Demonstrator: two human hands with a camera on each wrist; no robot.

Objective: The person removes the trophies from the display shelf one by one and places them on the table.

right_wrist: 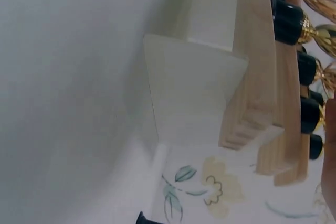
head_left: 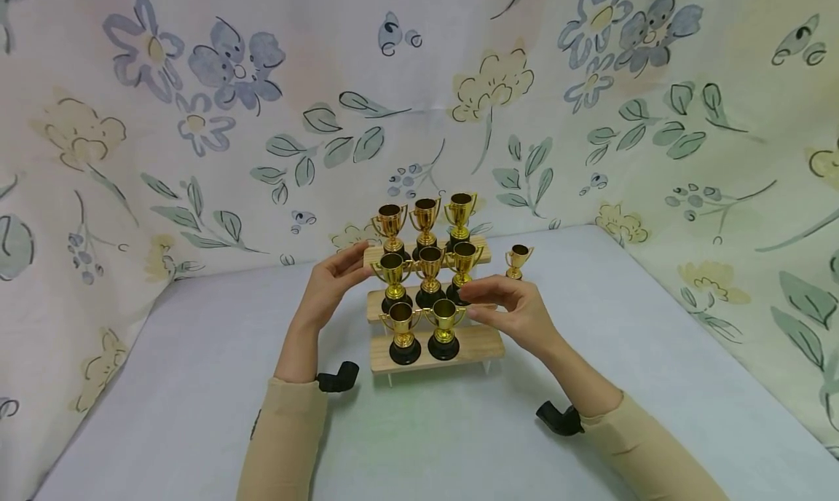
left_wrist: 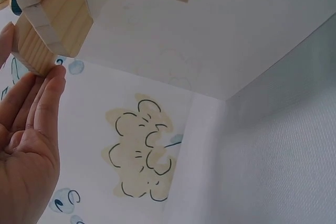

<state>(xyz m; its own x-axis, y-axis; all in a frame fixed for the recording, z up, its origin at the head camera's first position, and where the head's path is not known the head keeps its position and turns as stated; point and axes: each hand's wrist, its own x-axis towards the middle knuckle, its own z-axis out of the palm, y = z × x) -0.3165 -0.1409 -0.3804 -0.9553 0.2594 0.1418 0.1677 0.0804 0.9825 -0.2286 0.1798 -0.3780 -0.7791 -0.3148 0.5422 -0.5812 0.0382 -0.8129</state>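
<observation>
A tiered wooden display stand [head_left: 481, 343] carries small gold trophies with black bases. Two trophies are on the front tier, one of them a gold trophy [head_left: 443, 315] near its middle; three stand on the middle tier and three on the top. My left hand [head_left: 324, 290] grips the left end of the top plank [left_wrist: 32, 45], thumb at one edge and fingers at the other. My right hand [head_left: 514, 312] hovers by the right side, fingertips overlapping the base of the middle tier's right trophy [head_left: 462, 261], thumb parted from them. Only its edge shows in the right wrist view.
One more gold trophy [head_left: 518, 259] stands on the white tabletop [head_left: 419, 443] behind the right hand. White supports [right_wrist: 191, 85] hold up the planks. A flower-print cloth [head_left: 419, 64] hangs behind and along the sides. Black camera mounts [head_left: 560, 418] stick out at both wrists.
</observation>
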